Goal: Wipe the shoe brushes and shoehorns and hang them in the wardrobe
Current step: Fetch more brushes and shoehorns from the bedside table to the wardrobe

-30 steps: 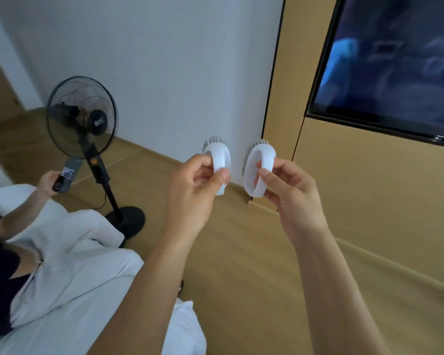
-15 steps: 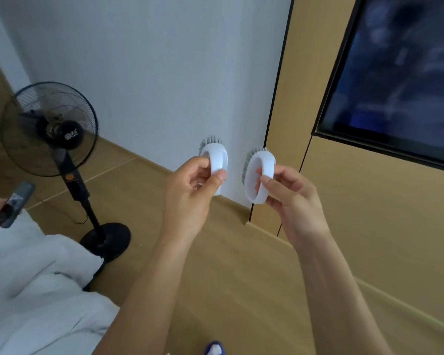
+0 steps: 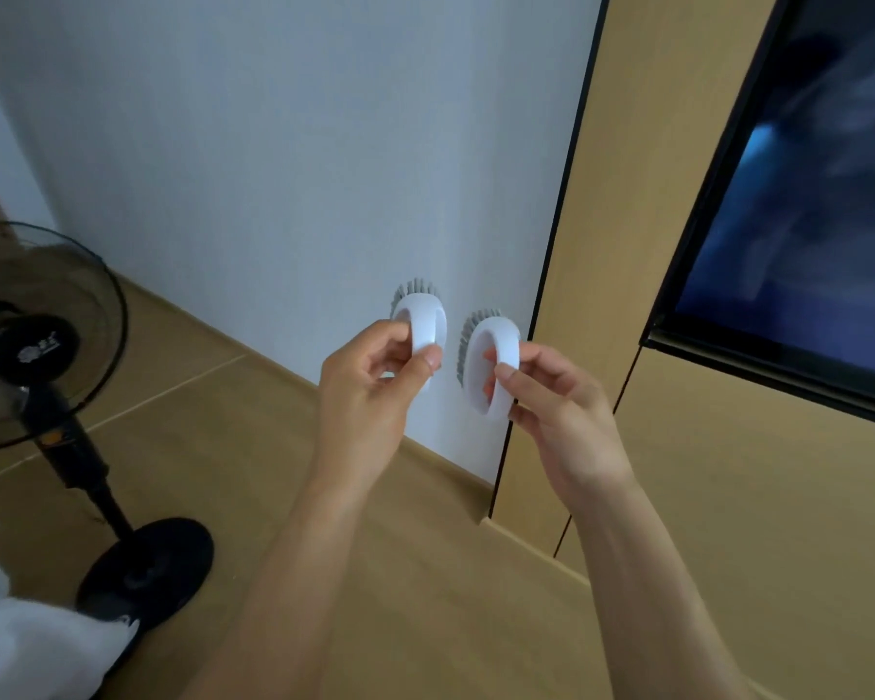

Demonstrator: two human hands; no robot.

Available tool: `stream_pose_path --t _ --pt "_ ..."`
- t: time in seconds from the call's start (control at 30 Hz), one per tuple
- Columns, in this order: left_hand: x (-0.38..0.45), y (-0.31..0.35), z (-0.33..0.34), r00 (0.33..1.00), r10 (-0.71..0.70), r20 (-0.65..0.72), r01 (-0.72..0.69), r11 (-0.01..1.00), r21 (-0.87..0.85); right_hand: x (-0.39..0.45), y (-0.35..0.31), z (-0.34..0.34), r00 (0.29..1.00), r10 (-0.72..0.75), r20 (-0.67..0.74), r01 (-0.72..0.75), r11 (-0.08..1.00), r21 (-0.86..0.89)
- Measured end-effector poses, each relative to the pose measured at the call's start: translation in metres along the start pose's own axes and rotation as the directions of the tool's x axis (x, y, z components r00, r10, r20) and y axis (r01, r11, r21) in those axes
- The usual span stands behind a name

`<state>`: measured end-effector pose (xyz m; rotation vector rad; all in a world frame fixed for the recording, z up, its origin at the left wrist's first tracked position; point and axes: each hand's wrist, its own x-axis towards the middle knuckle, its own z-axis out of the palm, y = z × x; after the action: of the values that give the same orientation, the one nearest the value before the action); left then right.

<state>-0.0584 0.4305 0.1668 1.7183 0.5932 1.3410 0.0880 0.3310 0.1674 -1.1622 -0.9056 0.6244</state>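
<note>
I hold two small white shoe brushes with grey bristles up in front of me, side by side and a little apart. My left hand pinches the loop handle of the left shoe brush. The right shoe brush is held by my right hand, with fingers through its oval handle. Both brushes have their bristles turned away from me, toward the white wall. No shoehorn or wardrobe interior is in view.
A black standing fan stands at the left on the wooden floor. White bedding fills the lower left corner. Wooden wall panels carry a dark TV screen at the right, beside the white wall.
The view has swung right: the fan and bedding slid left, and the other person with a phone left the frame. Both hands kept their hold on the brushes.
</note>
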Motion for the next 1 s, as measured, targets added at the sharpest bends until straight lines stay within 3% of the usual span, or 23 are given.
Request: stream_pose_path --t 0.3,0.53,0.7,1.0 --pt "0.107 -0.056 0.025 0.991 0.02 -0.136 -0.01 0.997 0.07 0.154 0.041 -0.008 0.991 -0.028 0.133 0.013 0.994 0.111" --pt "0.189 -0.093 0.042 0.955 0.031 -0.295 0.021 0.984 0.174 0.284 0.063 0.004 0.941 -0.04 0.336 -0.021 0.984 0.177" --pt "0.234 -0.111 0.041 0.907 0.021 -0.42 0.046 0.988 0.15 0.357 0.077 0.027 0.894 -0.059 0.444 -0.05 0.972 0.23" --pt "0.299 -0.167 -0.007 0.865 0.057 -0.499 0.059 0.975 0.215 0.442 0.127 0.102 0.838 -0.057 0.543 -0.093 0.965 0.245"
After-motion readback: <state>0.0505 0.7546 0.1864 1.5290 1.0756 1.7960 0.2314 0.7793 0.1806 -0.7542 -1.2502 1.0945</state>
